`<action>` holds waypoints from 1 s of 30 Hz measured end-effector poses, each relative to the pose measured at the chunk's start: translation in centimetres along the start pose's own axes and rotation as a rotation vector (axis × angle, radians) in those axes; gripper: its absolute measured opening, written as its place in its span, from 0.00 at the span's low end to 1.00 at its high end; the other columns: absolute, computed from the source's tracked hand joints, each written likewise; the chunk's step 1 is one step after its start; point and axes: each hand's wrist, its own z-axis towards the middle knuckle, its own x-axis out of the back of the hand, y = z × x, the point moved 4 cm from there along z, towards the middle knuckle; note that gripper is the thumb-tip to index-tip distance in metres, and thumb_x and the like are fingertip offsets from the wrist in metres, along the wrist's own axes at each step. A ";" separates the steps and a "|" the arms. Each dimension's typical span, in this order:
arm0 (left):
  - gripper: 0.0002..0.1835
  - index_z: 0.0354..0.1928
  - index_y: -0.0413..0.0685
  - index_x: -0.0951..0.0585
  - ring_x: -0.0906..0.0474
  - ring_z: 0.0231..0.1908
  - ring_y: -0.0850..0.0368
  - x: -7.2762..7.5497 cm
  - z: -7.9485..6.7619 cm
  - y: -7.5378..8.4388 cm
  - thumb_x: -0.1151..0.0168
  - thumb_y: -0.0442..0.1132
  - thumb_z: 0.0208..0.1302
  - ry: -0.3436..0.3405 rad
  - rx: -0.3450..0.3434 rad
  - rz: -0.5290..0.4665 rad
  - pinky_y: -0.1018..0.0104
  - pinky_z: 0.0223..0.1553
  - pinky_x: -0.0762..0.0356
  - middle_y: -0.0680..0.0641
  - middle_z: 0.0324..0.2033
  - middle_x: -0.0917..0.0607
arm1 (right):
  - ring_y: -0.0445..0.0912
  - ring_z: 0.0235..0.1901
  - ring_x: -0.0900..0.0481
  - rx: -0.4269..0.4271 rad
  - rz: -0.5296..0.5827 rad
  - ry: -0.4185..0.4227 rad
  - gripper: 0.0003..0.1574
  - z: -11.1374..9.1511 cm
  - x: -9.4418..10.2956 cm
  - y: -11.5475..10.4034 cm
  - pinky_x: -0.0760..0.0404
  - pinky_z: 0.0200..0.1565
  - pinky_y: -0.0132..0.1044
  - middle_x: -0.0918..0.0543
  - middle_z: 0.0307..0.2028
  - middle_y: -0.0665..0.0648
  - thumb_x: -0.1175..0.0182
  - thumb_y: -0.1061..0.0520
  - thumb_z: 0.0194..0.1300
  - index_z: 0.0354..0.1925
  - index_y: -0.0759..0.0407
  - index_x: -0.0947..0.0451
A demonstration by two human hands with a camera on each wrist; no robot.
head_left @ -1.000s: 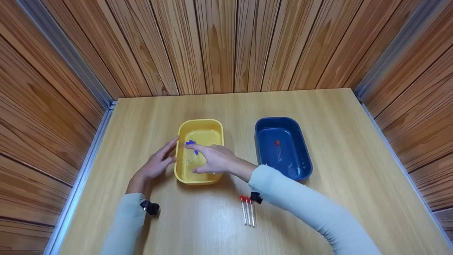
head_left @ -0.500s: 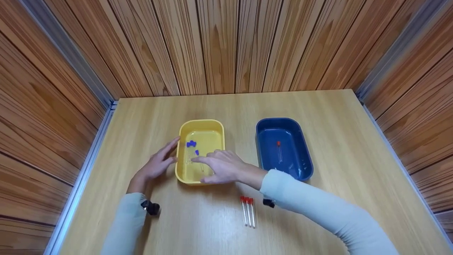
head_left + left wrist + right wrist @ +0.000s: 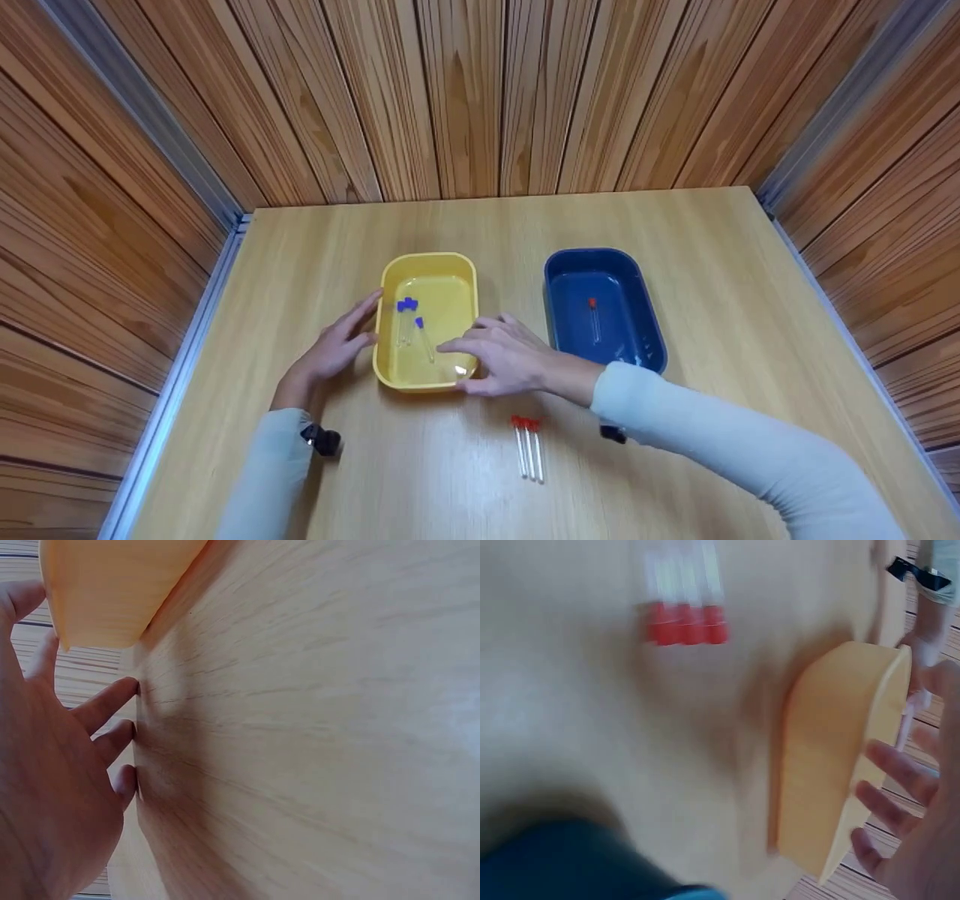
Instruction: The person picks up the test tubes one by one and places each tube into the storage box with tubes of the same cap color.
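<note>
The single purple-capped tube (image 3: 424, 341) lies in the yellow tray (image 3: 442, 289), just left of your right index fingertip, its clear body faint against the yellow floor. Nearer your left fingers lie more purple-capped tubes (image 3: 407, 305); their caps run together, so the count is unclear, and their bodies barely show. The single tube's cap points away from you and slightly left; its long axis slants so that the bare end comes toward you. The clustered tubes run almost straight away from you, caps at the far end.

Your left hand (image 3: 335, 349) has its fingers spread and relaxed, grasping nothing, with tips against the tray's left wall. Your right hand (image 3: 502, 356) is at the tray's right rim and hides part of it; its fingers are loosely bent and released, but whether they touch the rim is hard to tell.

Nearer you than your right fingers, three red-capped tubes (image 3: 529, 451) lie side by side on the table (image 3: 420, 480), caps pointing away, blurred in the right wrist view. Right of those fingers, the blue tray (image 3: 592, 259) holds one red-capped tube (image 3: 595, 322), cap away from you; your right sleeve (image 3: 675, 405) covers part of the tray's near edge.
</note>
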 end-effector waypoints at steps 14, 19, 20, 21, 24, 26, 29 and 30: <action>0.40 0.93 0.72 0.48 0.58 0.94 0.39 0.0 0.0 -0.1 0.44 0.51 0.88 -0.001 0.012 0.003 0.26 0.90 0.60 0.50 0.94 0.48 | 0.59 0.76 0.22 0.060 -0.051 0.093 0.35 -3.1 1.5 2.1 0.25 0.74 0.64 0.13 0.73 0.53 0.34 0.41 0.77 0.78 0.43 0.20; 0.40 0.93 0.71 0.47 0.59 0.94 0.39 0.1 0.1 -0.2 0.44 0.52 0.88 -0.006 0.005 0.001 0.26 0.91 0.62 0.50 0.94 0.48 | 0.61 0.78 0.23 0.036 -0.064 0.128 0.34 -4.0 2.3 3.3 0.27 0.75 0.67 0.13 0.73 0.55 0.34 0.41 0.77 0.77 0.42 0.20; 0.39 0.93 0.71 0.48 0.59 0.94 0.39 0.1 0.2 -0.2 0.45 0.52 0.88 -0.008 0.002 0.000 0.27 0.91 0.62 0.50 0.94 0.49 | 0.61 0.78 0.23 0.032 -0.070 0.135 0.35 -4.2 2.5 3.5 0.27 0.75 0.66 0.13 0.73 0.55 0.34 0.40 0.77 0.77 0.42 0.20; 0.39 0.93 0.71 0.48 0.59 0.94 0.40 0.1 0.2 -0.2 0.45 0.52 0.88 -0.009 0.002 -0.002 0.27 0.91 0.62 0.51 0.94 0.49 | 0.61 0.78 0.23 0.031 -0.076 0.144 0.35 -4.4 2.6 3.8 0.27 0.74 0.66 0.13 0.73 0.56 0.34 0.40 0.77 0.77 0.43 0.20; 0.40 0.93 0.70 0.48 0.59 0.94 0.40 0.1 0.2 -0.2 0.44 0.52 0.88 -0.009 -0.002 -0.007 0.28 0.91 0.61 0.51 0.94 0.49 | 0.61 0.76 0.21 0.036 -0.103 0.183 0.35 -5.0 3.0 4.5 0.26 0.72 0.65 0.13 0.73 0.56 0.31 0.40 0.76 0.76 0.44 0.19; 0.40 0.93 0.69 0.47 0.57 0.94 0.41 0.2 0.2 -0.1 0.44 0.50 0.88 -0.006 -0.010 0.000 0.28 0.91 0.60 0.51 0.94 0.48 | 0.61 0.74 0.20 0.038 -0.116 0.209 0.36 -5.4 3.2 5.0 0.25 0.70 0.64 0.13 0.73 0.56 0.29 0.40 0.75 0.76 0.45 0.18; 0.41 0.93 0.64 0.47 0.54 0.93 0.39 0.3 0.2 0.0 0.43 0.47 0.87 0.004 -0.027 0.018 0.29 0.91 0.57 0.47 0.93 0.44 | 0.60 0.73 0.20 0.026 -0.127 0.249 0.36 -6.2 3.6 5.8 0.24 0.68 0.64 0.12 0.72 0.56 0.28 0.41 0.73 0.75 0.45 0.18; 0.41 0.93 0.62 0.47 0.54 0.93 0.38 0.3 0.2 0.1 0.43 0.47 0.87 0.005 -0.028 0.025 0.29 0.91 0.57 0.46 0.93 0.44 | 0.60 0.73 0.20 0.018 -0.122 0.260 0.37 -6.5 3.7 6.1 0.24 0.68 0.64 0.12 0.72 0.56 0.28 0.41 0.73 0.75 0.45 0.18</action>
